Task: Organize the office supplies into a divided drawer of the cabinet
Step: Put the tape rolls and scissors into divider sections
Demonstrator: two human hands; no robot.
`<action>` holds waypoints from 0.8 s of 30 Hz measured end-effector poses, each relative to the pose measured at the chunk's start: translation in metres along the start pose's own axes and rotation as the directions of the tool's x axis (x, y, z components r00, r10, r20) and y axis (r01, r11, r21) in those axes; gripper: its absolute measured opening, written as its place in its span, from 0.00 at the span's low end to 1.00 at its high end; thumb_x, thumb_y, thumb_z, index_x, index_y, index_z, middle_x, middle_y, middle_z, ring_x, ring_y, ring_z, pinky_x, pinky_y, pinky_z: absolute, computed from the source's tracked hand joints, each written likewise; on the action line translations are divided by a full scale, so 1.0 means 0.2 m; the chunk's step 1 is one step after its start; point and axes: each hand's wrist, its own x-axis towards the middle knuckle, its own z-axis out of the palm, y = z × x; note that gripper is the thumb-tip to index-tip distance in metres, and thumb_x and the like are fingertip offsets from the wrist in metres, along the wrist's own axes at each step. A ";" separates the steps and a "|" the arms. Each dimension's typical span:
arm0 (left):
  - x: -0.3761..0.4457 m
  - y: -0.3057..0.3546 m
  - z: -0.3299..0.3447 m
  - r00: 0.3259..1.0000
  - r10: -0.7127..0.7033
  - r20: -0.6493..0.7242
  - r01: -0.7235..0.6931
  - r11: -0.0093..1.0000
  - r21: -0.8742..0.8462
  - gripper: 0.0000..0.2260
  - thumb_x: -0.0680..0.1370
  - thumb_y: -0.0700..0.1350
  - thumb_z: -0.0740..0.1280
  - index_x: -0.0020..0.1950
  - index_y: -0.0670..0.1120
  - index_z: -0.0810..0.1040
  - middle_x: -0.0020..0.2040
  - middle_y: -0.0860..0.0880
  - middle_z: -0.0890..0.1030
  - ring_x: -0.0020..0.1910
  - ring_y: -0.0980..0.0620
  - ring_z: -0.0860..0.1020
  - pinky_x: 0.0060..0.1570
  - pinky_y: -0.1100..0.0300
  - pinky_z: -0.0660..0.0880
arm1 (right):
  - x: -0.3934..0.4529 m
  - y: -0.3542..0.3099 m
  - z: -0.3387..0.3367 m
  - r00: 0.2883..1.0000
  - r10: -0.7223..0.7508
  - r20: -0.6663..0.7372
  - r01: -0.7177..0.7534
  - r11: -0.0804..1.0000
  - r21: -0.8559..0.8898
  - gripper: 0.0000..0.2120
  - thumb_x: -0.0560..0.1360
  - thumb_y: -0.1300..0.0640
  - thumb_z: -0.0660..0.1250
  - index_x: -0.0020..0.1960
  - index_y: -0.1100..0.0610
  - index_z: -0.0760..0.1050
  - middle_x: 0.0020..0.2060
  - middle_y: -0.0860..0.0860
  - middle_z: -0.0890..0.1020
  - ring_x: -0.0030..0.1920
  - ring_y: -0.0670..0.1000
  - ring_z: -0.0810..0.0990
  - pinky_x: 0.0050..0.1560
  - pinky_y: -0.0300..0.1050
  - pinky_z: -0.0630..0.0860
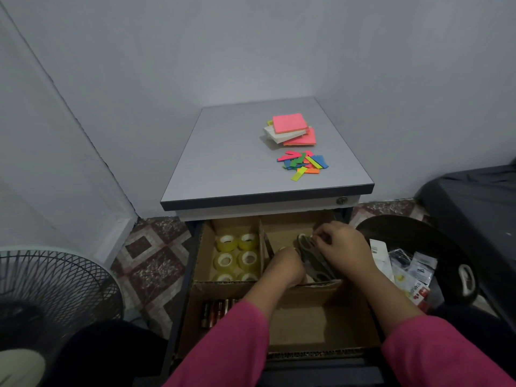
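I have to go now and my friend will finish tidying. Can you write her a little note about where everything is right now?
Both hands are inside the drawer's back right compartment. The right hand is curled on the scissors lying there; the left hand is beside them, its fingers hidden.
Done: tape rolls fill the back left compartment; batteries lie in the front one.
Left: the sticky note pads and the loose coloured page flags, both on the cabinet top.
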 end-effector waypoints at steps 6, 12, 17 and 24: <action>0.01 -0.01 0.02 0.999 0.019 -0.049 -0.019 1.000 0.000 0.11 0.77 0.38 0.65 0.58 0.43 0.78 0.52 0.44 0.79 0.53 0.44 0.79 0.45 0.56 0.73 | -0.01 0.00 0.00 1.000 -0.013 -0.007 0.013 1.000 -0.012 0.07 0.75 0.54 0.66 0.49 0.54 0.81 0.41 0.48 0.79 0.41 0.46 0.75 0.40 0.40 0.73; 0.00 0.02 0.00 0.991 0.088 0.098 -0.104 0.979 0.176 0.22 0.78 0.36 0.61 0.70 0.50 0.70 0.70 0.44 0.68 0.64 0.44 0.71 0.60 0.55 0.71 | -0.01 0.00 0.01 1.000 -0.016 -0.010 0.016 1.000 -0.013 0.07 0.75 0.55 0.67 0.49 0.54 0.82 0.41 0.49 0.79 0.40 0.47 0.75 0.39 0.42 0.73; -0.02 0.03 -0.03 0.985 0.136 0.107 -0.158 0.960 0.231 0.20 0.80 0.36 0.59 0.72 0.47 0.69 0.71 0.43 0.65 0.67 0.44 0.69 0.64 0.54 0.71 | -0.01 0.01 0.01 1.000 -0.026 -0.014 0.025 1.000 -0.009 0.06 0.75 0.56 0.67 0.48 0.55 0.82 0.40 0.49 0.79 0.39 0.47 0.75 0.38 0.43 0.74; -0.06 0.03 -0.02 0.972 0.161 0.172 -0.191 0.965 0.178 0.18 0.81 0.38 0.57 0.72 0.45 0.68 0.68 0.42 0.71 0.63 0.43 0.72 0.59 0.55 0.70 | -0.01 0.01 0.01 0.999 -0.034 -0.012 0.034 0.999 -0.006 0.06 0.74 0.56 0.67 0.48 0.55 0.82 0.40 0.50 0.80 0.40 0.48 0.76 0.40 0.45 0.75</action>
